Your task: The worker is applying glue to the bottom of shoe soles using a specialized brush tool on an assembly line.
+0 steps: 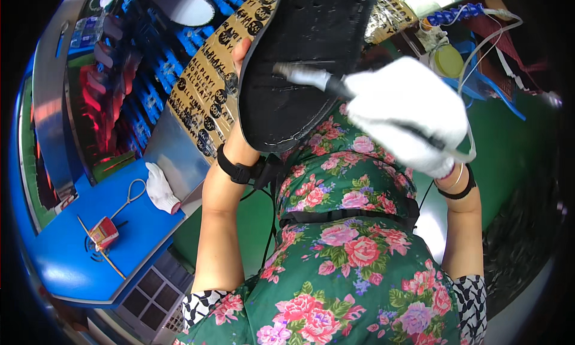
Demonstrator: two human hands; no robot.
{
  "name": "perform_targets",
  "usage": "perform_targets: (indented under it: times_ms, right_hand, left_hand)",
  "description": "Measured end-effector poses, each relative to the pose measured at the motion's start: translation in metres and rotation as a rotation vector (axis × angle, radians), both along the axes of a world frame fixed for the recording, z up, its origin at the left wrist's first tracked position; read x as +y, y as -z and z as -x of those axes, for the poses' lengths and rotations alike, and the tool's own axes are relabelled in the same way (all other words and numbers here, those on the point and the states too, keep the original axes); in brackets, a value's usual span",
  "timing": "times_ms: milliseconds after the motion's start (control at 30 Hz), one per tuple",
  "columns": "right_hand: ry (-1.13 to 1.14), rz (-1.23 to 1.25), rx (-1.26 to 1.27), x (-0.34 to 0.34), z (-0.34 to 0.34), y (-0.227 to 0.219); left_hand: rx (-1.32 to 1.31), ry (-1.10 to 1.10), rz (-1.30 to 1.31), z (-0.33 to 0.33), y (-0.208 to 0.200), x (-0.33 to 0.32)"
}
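A large black shoe sole [299, 33] is held up in front of me, its rounded end toward my body. Bare and mostly hidden behind the sole, my left hand [241, 50] grips it by the left edge; a fingertip shows there. My right hand [407, 108], in a white glove, is closed around the dark handle of a brush [308, 76]. Its bristle tip lies over the sole's surface, seemingly touching it. A thin pale tube [470, 132] runs by the gloved hand. Slight blur covers the brush and glove.
On the blue table [66, 249] at left lie a white glove [159, 189] and a small red box [103, 232] with a stick. Brown, tape-covered sheeting [206, 84] borders blue slats. A pale sole [185, 6] lies beyond. At right are a yellow-green round lid [448, 60] and blue segmented hose [455, 15].
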State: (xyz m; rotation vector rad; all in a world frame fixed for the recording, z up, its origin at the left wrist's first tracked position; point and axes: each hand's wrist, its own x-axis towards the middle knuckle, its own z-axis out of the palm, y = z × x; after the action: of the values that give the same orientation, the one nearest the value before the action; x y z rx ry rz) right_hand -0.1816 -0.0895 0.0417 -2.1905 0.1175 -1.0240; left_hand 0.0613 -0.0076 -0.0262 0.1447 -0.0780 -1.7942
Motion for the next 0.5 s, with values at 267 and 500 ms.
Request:
perform_targets:
  times_ms: [267, 500]
  right_hand:
    - [-0.238, -0.083, 0.069, 0.056, -0.002, 0.012]
    - [-0.055, -0.203, 0.027, 0.034, -0.012, -0.011]
  left_hand:
    - [-0.258, 0.059, -0.06, -0.025, -0.012, -0.011]
    - [-0.253, 0.008, -0.04, -0.029, -0.01, -0.014]
